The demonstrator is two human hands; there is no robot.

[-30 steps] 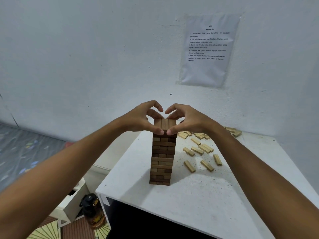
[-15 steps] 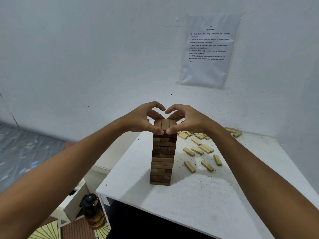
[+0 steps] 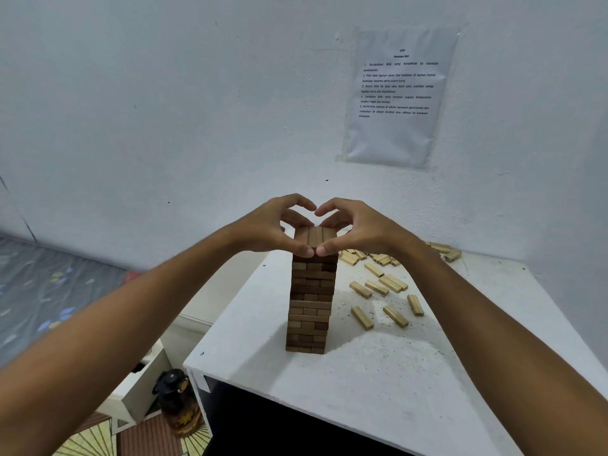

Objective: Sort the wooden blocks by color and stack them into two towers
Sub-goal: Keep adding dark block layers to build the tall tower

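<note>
Fingers (image 3: 304, 251) of two hands around one tower (image 3: 311, 294)

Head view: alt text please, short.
Both hands, left hand and right hand, grip the top layer of a tall tower of brown blocks on a white table. Loose light blocks lie scattered to its right, under a printed sheet on the wall.

Loose blocks (image 3: 390, 284) lie right of tower (image 3: 311, 301).
</note>
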